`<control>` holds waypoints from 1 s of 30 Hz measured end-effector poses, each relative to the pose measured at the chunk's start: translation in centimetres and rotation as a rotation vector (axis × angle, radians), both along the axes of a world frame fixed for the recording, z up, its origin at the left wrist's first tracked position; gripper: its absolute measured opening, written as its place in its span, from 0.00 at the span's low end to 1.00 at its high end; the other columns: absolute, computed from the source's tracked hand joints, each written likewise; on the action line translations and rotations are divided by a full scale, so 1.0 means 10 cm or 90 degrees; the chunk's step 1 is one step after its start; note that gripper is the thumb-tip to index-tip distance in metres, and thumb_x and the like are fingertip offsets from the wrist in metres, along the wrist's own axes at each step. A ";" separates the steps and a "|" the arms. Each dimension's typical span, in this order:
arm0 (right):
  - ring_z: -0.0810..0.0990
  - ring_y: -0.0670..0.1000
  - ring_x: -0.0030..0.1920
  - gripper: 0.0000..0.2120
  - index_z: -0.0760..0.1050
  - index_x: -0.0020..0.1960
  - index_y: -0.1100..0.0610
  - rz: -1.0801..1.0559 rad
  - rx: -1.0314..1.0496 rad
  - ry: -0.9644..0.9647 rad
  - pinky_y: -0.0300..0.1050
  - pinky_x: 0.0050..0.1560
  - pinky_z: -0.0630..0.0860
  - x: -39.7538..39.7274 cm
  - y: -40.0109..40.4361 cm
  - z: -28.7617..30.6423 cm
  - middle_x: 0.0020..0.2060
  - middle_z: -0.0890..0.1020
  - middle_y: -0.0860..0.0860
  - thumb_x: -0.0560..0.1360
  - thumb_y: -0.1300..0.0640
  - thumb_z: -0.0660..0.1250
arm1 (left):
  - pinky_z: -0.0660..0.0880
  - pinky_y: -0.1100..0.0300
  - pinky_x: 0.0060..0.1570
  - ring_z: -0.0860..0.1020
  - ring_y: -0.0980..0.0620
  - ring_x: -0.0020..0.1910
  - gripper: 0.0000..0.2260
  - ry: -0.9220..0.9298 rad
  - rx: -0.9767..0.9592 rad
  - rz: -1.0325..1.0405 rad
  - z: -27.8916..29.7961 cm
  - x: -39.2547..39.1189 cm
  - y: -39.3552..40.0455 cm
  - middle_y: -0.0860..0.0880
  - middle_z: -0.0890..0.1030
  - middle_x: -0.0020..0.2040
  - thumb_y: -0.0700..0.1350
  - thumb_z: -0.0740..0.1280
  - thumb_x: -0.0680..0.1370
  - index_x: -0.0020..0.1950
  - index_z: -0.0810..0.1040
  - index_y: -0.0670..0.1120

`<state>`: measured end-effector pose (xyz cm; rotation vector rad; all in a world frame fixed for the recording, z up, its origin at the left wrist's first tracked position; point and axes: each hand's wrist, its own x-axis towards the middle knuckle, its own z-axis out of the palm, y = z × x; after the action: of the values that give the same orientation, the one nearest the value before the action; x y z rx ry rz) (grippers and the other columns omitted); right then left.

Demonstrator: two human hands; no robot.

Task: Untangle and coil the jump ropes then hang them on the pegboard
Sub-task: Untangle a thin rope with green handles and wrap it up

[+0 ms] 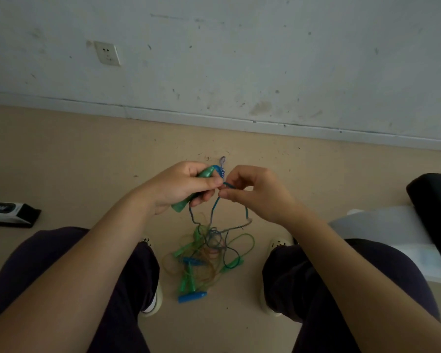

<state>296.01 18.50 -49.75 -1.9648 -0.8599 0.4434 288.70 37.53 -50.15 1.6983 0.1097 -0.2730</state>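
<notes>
Left hand [182, 186]: fingers wrapped round a green jump-rope handle [189, 197], a blue handle [216, 168] tucked beside it.
Right hand [259, 192]: thumb and forefinger pinching the blue cord [247, 212] close to the left thumb.
Cord: hangs in loops down to the tangle.
Tangle of jump ropes [205, 253]: on the floor [61, 154] between the feet; green and blue handles, green and amber cords.
</notes>
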 end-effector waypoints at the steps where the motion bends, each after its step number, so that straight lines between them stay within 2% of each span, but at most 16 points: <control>1: 0.77 0.47 0.35 0.07 0.78 0.40 0.52 0.004 0.012 0.002 0.50 0.42 0.77 0.01 -0.01 0.01 0.33 0.80 0.51 0.72 0.58 0.75 | 0.71 0.63 0.31 0.72 0.53 0.29 0.06 0.004 0.008 -0.001 0.00 0.00 0.01 0.48 0.78 0.33 0.44 0.68 0.81 0.47 0.80 0.42; 3: 0.79 0.49 0.33 0.08 0.78 0.39 0.51 -0.030 0.058 0.010 0.47 0.38 0.76 0.05 -0.04 0.04 0.31 0.81 0.52 0.74 0.59 0.73 | 0.74 0.62 0.34 0.75 0.52 0.32 0.07 0.016 0.036 0.000 0.01 0.00 0.07 0.49 0.79 0.33 0.44 0.68 0.81 0.50 0.81 0.40; 6: 0.77 0.50 0.30 0.10 0.76 0.37 0.51 -0.196 0.150 0.009 0.42 0.34 0.73 0.22 -0.16 0.12 0.27 0.81 0.50 0.75 0.57 0.72 | 0.76 0.62 0.36 0.77 0.53 0.33 0.07 0.025 0.050 0.028 0.03 -0.01 0.24 0.50 0.80 0.34 0.42 0.66 0.81 0.51 0.82 0.40; 8: 0.76 0.54 0.31 0.11 0.73 0.37 0.52 -0.307 0.205 0.009 0.44 0.36 0.71 0.35 -0.29 0.16 0.25 0.80 0.49 0.76 0.57 0.71 | 0.76 0.60 0.38 0.78 0.53 0.34 0.07 0.036 0.081 0.037 0.05 -0.04 0.37 0.50 0.80 0.34 0.42 0.66 0.82 0.51 0.82 0.40; 10: 0.78 0.54 0.32 0.10 0.74 0.38 0.54 -0.337 0.208 0.011 0.48 0.40 0.74 0.45 -0.36 0.16 0.26 0.80 0.49 0.76 0.56 0.72 | 0.77 0.55 0.41 0.77 0.51 0.35 0.07 0.041 0.155 0.033 0.05 -0.07 0.45 0.50 0.79 0.33 0.41 0.66 0.82 0.50 0.82 0.40; 12: 0.82 0.49 0.35 0.09 0.76 0.43 0.55 -0.293 0.157 0.033 0.50 0.43 0.79 0.44 -0.36 0.13 0.34 0.83 0.51 0.74 0.52 0.74 | 0.76 0.55 0.40 0.74 0.52 0.32 0.07 0.022 0.138 0.029 0.08 -0.09 0.43 0.51 0.77 0.31 0.42 0.67 0.82 0.46 0.82 0.43; 13: 0.83 0.48 0.41 0.14 0.77 0.49 0.55 -0.265 0.108 0.038 0.48 0.48 0.80 0.41 -0.35 0.10 0.41 0.83 0.51 0.72 0.47 0.75 | 0.76 0.58 0.37 0.72 0.54 0.29 0.07 0.007 0.062 0.019 0.10 -0.10 0.40 0.51 0.75 0.30 0.44 0.68 0.81 0.45 0.82 0.44; 15: 0.79 0.45 0.56 0.31 0.74 0.63 0.51 -0.208 0.007 0.003 0.43 0.57 0.77 0.31 -0.30 0.07 0.55 0.80 0.49 0.65 0.38 0.74 | 0.73 0.61 0.32 0.68 0.56 0.25 0.06 -0.010 -0.107 -0.022 0.12 -0.09 0.32 0.52 0.72 0.30 0.46 0.69 0.79 0.44 0.82 0.46; 16: 0.76 0.45 0.60 0.35 0.72 0.66 0.49 -0.175 -0.010 -0.017 0.43 0.60 0.75 0.26 -0.26 0.07 0.60 0.77 0.49 0.63 0.37 0.73 | 0.72 0.61 0.30 0.67 0.56 0.24 0.06 -0.007 -0.111 -0.031 0.10 -0.07 0.28 0.52 0.72 0.30 0.47 0.70 0.79 0.44 0.83 0.46; 17: 0.75 0.45 0.62 0.33 0.73 0.65 0.48 -0.133 -0.010 -0.029 0.44 0.61 0.74 0.20 -0.22 0.08 0.61 0.77 0.48 0.63 0.38 0.73 | 0.69 0.60 0.29 0.67 0.56 0.24 0.06 0.002 -0.064 -0.030 0.07 -0.05 0.24 0.51 0.73 0.30 0.46 0.70 0.79 0.45 0.83 0.46; 19: 0.78 0.44 0.58 0.22 0.78 0.57 0.48 -0.048 -0.011 -0.037 0.47 0.61 0.75 0.11 -0.14 0.07 0.56 0.81 0.46 0.66 0.41 0.74 | 0.67 0.60 0.28 0.68 0.55 0.26 0.06 0.031 0.023 -0.032 0.00 -0.01 0.14 0.51 0.74 0.31 0.46 0.69 0.80 0.46 0.83 0.45; 22: 0.83 0.46 0.44 0.10 0.79 0.47 0.52 0.004 0.000 0.015 0.41 0.50 0.79 0.00 -0.03 0.02 0.40 0.85 0.49 0.69 0.54 0.77 | 0.68 0.64 0.27 0.69 0.54 0.26 0.08 0.055 -0.022 -0.044 -0.07 0.04 0.01 0.50 0.75 0.31 0.44 0.69 0.80 0.42 0.81 0.47; 23: 0.83 0.46 0.39 0.09 0.77 0.45 0.52 -0.005 0.004 0.028 0.39 0.44 0.78 -0.02 -0.01 0.00 0.36 0.84 0.50 0.70 0.57 0.77 | 0.69 0.64 0.27 0.70 0.54 0.27 0.08 0.052 -0.033 -0.035 -0.07 0.05 0.00 0.50 0.75 0.32 0.44 0.69 0.80 0.41 0.81 0.48; 25: 0.80 0.47 0.32 0.09 0.76 0.41 0.52 -0.032 0.003 0.026 0.39 0.37 0.75 -0.01 0.00 0.00 0.31 0.82 0.50 0.72 0.59 0.76 | 0.71 0.63 0.29 0.71 0.54 0.28 0.06 0.040 -0.029 -0.019 -0.06 0.06 0.03 0.50 0.77 0.32 0.45 0.69 0.80 0.46 0.82 0.44; 27: 0.79 0.52 0.31 0.08 0.75 0.40 0.51 -0.069 0.002 0.012 0.42 0.34 0.74 0.04 -0.03 0.03 0.30 0.80 0.51 0.73 0.59 0.74 | 0.73 0.62 0.32 0.73 0.53 0.29 0.08 0.039 0.015 -0.011 -0.07 0.06 0.12 0.50 0.78 0.33 0.44 0.68 0.80 0.51 0.82 0.39; 30: 0.78 0.50 0.32 0.08 0.73 0.42 0.52 -0.140 0.028 -0.021 0.43 0.36 0.74 0.15 -0.12 0.08 0.30 0.79 0.50 0.76 0.60 0.71 | 0.74 0.62 0.34 0.75 0.54 0.31 0.06 0.054 0.132 0.010 -0.07 0.03 0.33 0.52 0.79 0.32 0.42 0.68 0.81 0.49 0.83 0.43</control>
<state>297.53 17.30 -48.95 -2.0030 -0.6597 0.2619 288.97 40.88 -50.81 1.8909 0.2206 -0.3312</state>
